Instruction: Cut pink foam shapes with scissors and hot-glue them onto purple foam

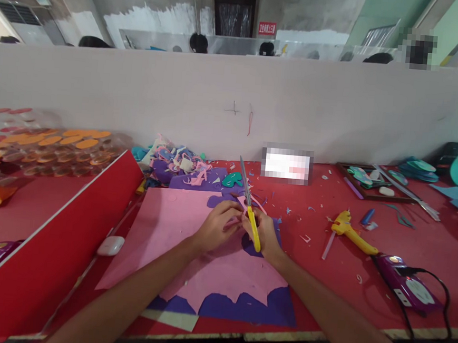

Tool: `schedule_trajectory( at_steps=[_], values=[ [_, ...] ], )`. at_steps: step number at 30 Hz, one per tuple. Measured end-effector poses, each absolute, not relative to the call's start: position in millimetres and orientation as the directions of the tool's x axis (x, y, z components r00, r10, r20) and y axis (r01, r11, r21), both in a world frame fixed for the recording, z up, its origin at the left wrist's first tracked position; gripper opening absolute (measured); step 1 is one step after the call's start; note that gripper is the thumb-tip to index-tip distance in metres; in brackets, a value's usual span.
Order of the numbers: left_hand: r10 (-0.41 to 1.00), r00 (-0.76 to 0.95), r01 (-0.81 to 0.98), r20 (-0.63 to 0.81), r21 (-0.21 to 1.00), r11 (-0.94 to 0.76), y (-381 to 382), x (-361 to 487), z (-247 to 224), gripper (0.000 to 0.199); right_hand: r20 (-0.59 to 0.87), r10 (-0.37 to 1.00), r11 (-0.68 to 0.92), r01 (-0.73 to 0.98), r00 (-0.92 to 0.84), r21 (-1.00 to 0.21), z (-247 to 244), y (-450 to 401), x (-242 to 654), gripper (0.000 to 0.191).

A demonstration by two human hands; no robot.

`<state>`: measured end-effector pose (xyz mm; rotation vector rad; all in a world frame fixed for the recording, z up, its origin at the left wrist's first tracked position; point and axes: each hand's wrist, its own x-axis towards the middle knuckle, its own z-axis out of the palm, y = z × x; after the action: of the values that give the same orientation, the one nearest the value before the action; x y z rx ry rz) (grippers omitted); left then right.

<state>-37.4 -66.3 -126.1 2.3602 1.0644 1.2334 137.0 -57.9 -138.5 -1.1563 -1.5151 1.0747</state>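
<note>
My right hand (266,232) grips the yellow-handled scissors (251,215), blades directed at the far edge of the desk (320,226). My left hand (219,226) is narrowed, fingertips pinching a small pink piece (231,224) close to the right hand. Both hands are above the pink sheet (161,224), which lies toward the near edge of the desk, over a purple sheet (242,311).

Progress: I judge the cutting to be partway along. The pink sheet's near edge is already cut into a jagged, curved outline; its broad middle and left part appear uncut. Offcuts form a scrap pile (174,162) at the desk's far edge. Whether the pinched piece is finished cannot be determined.

Markings: a red wall sign (267,28) carries white Chinese characters, apparently ending "上三楼". The white panel (287,164) at the far edge is pixelated and unreadable. I can read no brand.
</note>
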Motion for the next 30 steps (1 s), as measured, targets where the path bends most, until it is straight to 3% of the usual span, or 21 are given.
schedule_trajectory(
  at_steps=[4, 8, 11, 14, 18, 23, 30],
  values=[
    [0.674, 0.441, 0.427, 0.592, 0.522, -0.738, -67, -39, -124, 0.014, 0.170, 0.976, 0.191, 0.158, -0.138, -0.969, -142, -57, 138, 0.016],
    [0.704, 0.420, 0.393, 0.573, 0.584, -0.710, -67, -38, -124, 0.018, 0.170, 0.978, 0.188, 0.147, -0.124, -0.971, -149, -54, 139, 0.015],
    [0.793, 0.313, 0.381, 0.522, 0.696, -0.608, -64, -38, -126, 0.021, 0.163, 0.980, 0.178, 0.142, -0.113, -0.974, -152, -54, 139, 0.013],
    [0.892, 0.231, 0.341, 0.389, 0.826, -0.449, -59, -39, -127, 0.038, 0.160, 0.981, 0.173, 0.136, -0.106, -0.975, -153, -54, 139, 0.015],
    [0.943, 0.266, 0.301, 0.202, 0.911, -0.280, -55, -41, -128, 0.029, 0.156, 0.984, 0.166, 0.129, -0.087, -0.978, -153, -54, 140, 0.019],
    [0.960, 0.215, 0.275, 0.182, 0.931, -0.238, -50, -43, -128, 0.047, 0.138, 0.988, 0.144, 0.085, -0.074, -0.986, -152, -54, 138, 0.027],
    [0.984, -0.001, 0.126, 0.180, 0.976, -0.179, -43, -48, -132, 0.045, 0.123, 0.976, 0.118, -0.038, -0.179, -0.992, -150, -55, 134, 0.045]
  ],
)
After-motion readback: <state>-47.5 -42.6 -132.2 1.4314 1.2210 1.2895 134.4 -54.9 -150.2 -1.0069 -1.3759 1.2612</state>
